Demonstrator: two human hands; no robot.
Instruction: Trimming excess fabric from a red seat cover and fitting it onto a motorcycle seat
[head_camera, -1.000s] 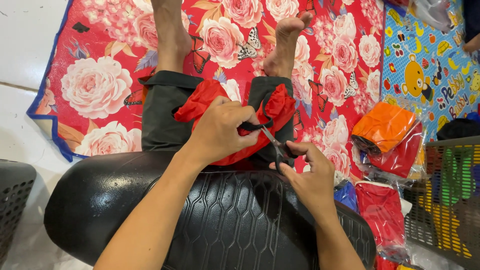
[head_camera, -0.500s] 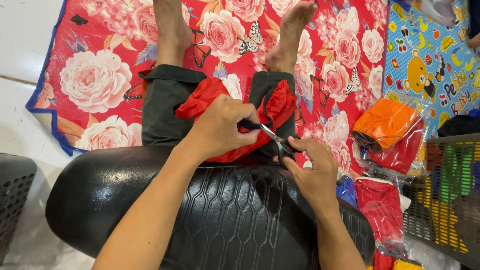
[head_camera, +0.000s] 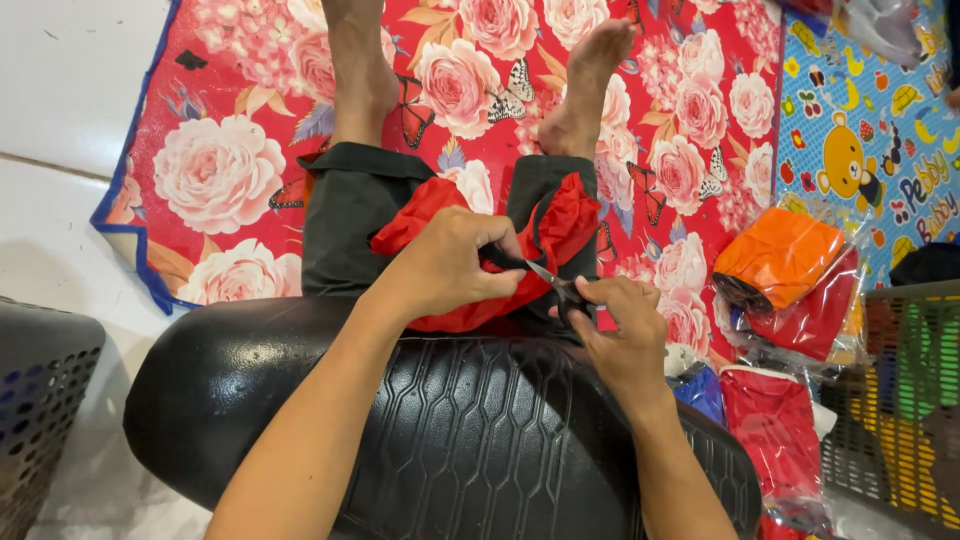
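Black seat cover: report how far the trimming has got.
Done: the black seat cover lies across the lap, red fabric beyond it. In hand: the left hand works small scissors at the cover's edge, which the right hand pinches. Left: cannot tell how much edge remains.

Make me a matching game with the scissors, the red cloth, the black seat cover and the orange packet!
Things:
1. small metal scissors
2. red cloth
3. black patterned seat cover
4. orange packet in clear plastic

Places:
a. on the flowered mat at the right
b. across the lap, nearest the camera
c. in the left hand
d. on the legs, beyond the seat cover

Pairs: 1-c, 2-d, 3-b, 4-a
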